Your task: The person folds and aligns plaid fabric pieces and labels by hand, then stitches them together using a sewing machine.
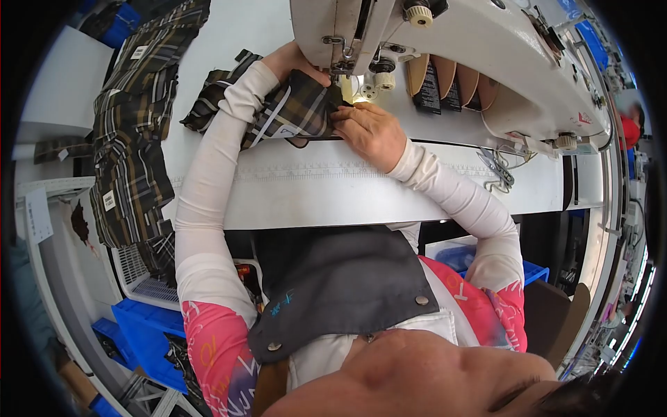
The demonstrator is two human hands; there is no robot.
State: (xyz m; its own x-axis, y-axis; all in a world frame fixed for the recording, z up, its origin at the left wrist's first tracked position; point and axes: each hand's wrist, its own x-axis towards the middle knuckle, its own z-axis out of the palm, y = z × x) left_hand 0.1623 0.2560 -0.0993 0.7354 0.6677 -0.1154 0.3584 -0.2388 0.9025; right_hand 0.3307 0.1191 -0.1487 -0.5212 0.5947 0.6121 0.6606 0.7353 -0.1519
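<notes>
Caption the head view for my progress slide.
Left hand and right hand on plaid fabric at the white sewing machine, with metal thread snips off to the right.

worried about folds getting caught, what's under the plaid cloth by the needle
Under the plaid cloth is the white table, with a small dark curved edge poking out in front. Any folds beneath are covered by the cloth, so I can't tell.

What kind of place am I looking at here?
Probably a garment sewing workshop: a large sewing machine, plaid fabric pieces draped over the table edge, and thread snips on the work surface.
</notes>
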